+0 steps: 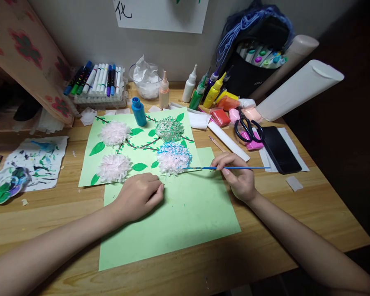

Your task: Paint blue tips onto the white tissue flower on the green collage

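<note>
My right hand [237, 174] pinches a thin blue paintbrush [249, 167], its tip at the lower right edge of a tissue flower [172, 160] that has blue on its upper and right petals. My left hand [143, 195] rests curled at the lower edge of the light green picture [148, 127]; what its fingers hold, if anything, is hidden. Two pale pink flowers are on the picture's left side, and a green-tipped flower [169, 128] is at its upper right. An uncapped blue paint bottle [138, 112] stands on the picture's top edge. Underneath lies a larger green sheet [185, 222].
Markers [101, 80], a glass bowl [146, 80] with tissue and several paint bottles [197, 92] line the back. Black scissors [249, 129], a phone [280, 150] and a white tube [299, 90] are at right. A paint-stained palette [8, 185] and paper [49, 162] lie left.
</note>
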